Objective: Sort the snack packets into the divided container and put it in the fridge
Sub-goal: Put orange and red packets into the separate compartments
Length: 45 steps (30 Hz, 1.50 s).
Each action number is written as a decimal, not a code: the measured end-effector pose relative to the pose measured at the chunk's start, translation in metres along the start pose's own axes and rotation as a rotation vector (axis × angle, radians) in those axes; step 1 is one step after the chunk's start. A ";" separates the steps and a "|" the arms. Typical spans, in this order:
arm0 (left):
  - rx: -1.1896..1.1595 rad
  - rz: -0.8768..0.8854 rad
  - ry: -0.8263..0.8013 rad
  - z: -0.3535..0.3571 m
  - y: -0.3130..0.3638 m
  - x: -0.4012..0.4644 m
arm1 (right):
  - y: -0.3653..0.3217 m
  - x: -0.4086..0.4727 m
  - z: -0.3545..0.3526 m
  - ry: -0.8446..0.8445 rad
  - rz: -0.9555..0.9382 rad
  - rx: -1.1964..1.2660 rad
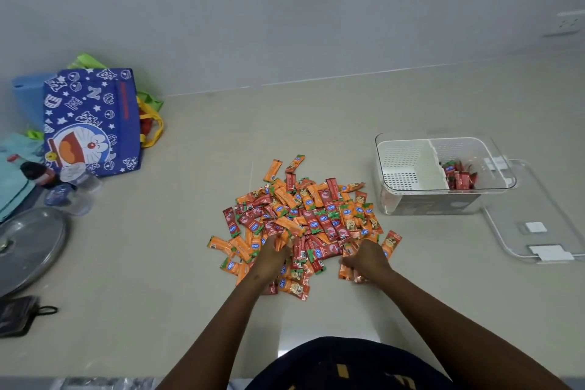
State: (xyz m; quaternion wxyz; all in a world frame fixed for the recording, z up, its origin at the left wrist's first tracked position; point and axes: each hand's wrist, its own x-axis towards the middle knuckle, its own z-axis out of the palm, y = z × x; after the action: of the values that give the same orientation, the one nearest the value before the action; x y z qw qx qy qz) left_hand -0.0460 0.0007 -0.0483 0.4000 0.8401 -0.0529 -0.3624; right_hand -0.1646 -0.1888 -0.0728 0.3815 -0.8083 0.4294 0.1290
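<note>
Sorting is at an early stage. A big mixed pile of snack packets [300, 225], orange and red sachets jumbled together, covers the middle of the bench [190, 279]. Most of the job is left, judging by how much remains in the pile.

Divided container [443, 174] stands to the right of the pile, well apart from it, clear plastic with a white perforated insert and a partition. Its right compartment holds a small batch of red packets [459, 176]; its left compartment looks empty. So only some reds are sorted, no orange ones yet as far as visible. The clear lid [538, 225] lies flat on the bench just beside the container, off it. No fridge in view; that step is not started.

Left hand [272, 255] is down in the near edge of the pile, fingers curled into the packets, grip appears to be grasping a few, colour hard to tell. Right hand [364, 261] is at the near right edge of the pile, fingers curled round a small bunch of orange packets [346, 272]. Both hands are gathering at the pile, neither near the container.

At the far left: a blue cartoon tote bag [91, 123], a plastic bottle [72, 190] lying down, a metal lid [28, 247].
</note>
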 end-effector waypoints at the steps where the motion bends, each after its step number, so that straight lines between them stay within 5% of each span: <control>1: 0.016 0.002 -0.006 -0.003 -0.002 -0.001 | -0.004 -0.001 0.004 0.013 -0.016 -0.038; 10: 0.686 0.187 -0.202 -0.010 -0.027 -0.007 | -0.001 0.003 -0.008 -0.029 -0.027 0.240; 16: 0.827 0.328 -0.156 0.003 -0.041 -0.002 | 0.022 0.017 -0.029 -0.064 0.082 0.645; 19: 0.815 0.350 -0.166 0.006 -0.044 0.003 | 0.016 0.012 -0.035 -0.042 0.030 0.472; 24: 0.443 0.381 -0.114 0.002 -0.028 -0.001 | 0.007 0.000 -0.011 -0.065 -0.145 -0.137; 27: 0.329 0.323 -0.021 -0.010 -0.021 0.001 | 0.009 -0.002 -0.001 -0.033 -0.182 -0.204; 32: 0.517 0.288 -0.023 -0.023 -0.024 0.002 | 0.003 0.002 0.000 -0.101 -0.164 -0.162; 40: 0.681 0.395 -0.038 -0.009 -0.030 -0.003 | 0.011 -0.004 -0.013 -0.262 0.000 0.389; 45: 0.468 0.284 -0.088 -0.015 -0.007 -0.016 | 0.016 -0.015 -0.033 -0.313 0.025 0.767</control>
State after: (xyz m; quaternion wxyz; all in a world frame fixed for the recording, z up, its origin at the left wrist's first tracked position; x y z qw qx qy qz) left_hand -0.0488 0.0210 -0.0377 0.2390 0.8775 -0.2697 -0.3166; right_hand -0.1904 -0.2088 -0.0505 0.7142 -0.5729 0.3930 0.0857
